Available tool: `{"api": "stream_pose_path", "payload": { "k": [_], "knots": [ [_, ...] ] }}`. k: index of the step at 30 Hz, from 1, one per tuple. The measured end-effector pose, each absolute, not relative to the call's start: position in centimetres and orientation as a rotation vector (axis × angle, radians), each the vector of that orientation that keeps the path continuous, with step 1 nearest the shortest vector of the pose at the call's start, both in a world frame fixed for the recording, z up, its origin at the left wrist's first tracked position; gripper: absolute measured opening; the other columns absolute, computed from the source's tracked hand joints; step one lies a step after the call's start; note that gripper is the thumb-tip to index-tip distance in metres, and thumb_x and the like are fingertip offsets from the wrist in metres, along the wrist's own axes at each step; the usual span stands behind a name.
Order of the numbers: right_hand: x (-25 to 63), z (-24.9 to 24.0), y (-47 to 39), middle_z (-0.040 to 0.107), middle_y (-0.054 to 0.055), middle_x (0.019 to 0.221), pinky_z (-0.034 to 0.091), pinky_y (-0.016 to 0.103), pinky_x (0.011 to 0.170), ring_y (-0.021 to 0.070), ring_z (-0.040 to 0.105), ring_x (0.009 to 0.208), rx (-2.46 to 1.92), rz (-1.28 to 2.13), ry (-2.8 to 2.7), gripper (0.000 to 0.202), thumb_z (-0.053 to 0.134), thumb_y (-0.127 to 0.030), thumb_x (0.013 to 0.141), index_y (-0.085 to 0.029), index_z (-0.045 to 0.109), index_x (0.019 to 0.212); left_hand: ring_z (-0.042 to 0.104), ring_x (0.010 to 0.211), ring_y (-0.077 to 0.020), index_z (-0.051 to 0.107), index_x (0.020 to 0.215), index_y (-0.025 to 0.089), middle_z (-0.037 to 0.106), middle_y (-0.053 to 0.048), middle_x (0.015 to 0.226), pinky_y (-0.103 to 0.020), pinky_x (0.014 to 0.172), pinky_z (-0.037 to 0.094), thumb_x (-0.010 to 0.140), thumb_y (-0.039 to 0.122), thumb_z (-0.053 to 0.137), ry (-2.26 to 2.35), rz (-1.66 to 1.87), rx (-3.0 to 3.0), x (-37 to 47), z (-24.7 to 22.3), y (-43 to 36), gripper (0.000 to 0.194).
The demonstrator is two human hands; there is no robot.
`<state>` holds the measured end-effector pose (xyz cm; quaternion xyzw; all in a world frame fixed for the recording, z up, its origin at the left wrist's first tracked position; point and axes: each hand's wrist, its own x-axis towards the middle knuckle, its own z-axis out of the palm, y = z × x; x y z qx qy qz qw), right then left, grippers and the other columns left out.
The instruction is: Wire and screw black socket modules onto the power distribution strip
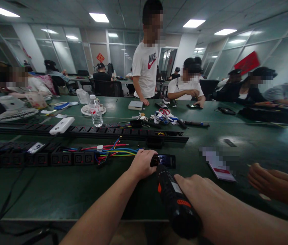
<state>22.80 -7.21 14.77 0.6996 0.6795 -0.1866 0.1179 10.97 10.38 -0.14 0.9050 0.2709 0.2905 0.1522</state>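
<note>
My left hand is closed round one end of a small black housing on the green table. Coloured wires run from the end of the near power strip towards that hand. My right hand grips a black cordless screwdriver with orange marks. Its front end points away from me and meets the housing beside my left fingers. The tool's tip and the exact spot it touches are hidden. Most of my right fingers are out of sight behind the tool.
Another person's hand reaches in from the right, near a phone. A second black power strip lies beyond the first. Behind it are a water bottle, a white device and red-handled scissors. Several people work farther back.
</note>
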Motion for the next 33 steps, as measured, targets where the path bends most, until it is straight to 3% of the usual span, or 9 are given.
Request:
{"api": "stream_pose_path", "payload": {
  "k": [11,17,33],
  "knots": [
    [23.0,14.5,-7.2,0.058,0.008,0.106,0.050,0.038,0.081,0.0253,0.057,0.093,2.013,-0.486,2.066,0.045,0.069,-0.024,0.077,-0.018,0.055,0.120,0.060,0.106,-0.0240,0.056,0.113,0.021,0.067,-0.007,0.111,-0.039,0.097,0.035,0.076,0.027,0.067,0.778,0.829,2.596,11.0,-0.3,10.5,0.039],
    [22.7,14.9,-6.8,0.059,0.008,0.103,0.052,0.031,0.073,0.0247,0.060,0.092,2.036,-0.538,2.013,0.043,0.070,-0.023,0.074,-0.017,0.055,0.114,0.060,0.106,-0.0236,0.056,0.113,0.022,0.067,-0.006,0.111,-0.038,0.098,0.035,0.077,0.028,0.067,0.796,0.805,2.594,11.0,-0.1,10.4,0.039],
    [22.4,15.6,-7.0,0.061,0.007,0.101,0.052,0.029,0.068,0.0243,0.062,0.089,2.073,-0.568,2.039,0.037,0.070,-0.024,0.074,-0.018,0.058,0.108,0.060,0.106,-0.0235,0.057,0.112,0.022,0.068,-0.006,0.111,-0.038,0.097,0.035,0.077,0.029,0.067,0.794,0.802,2.584,11.1,0.0,10.3,0.037]
  ]
}}
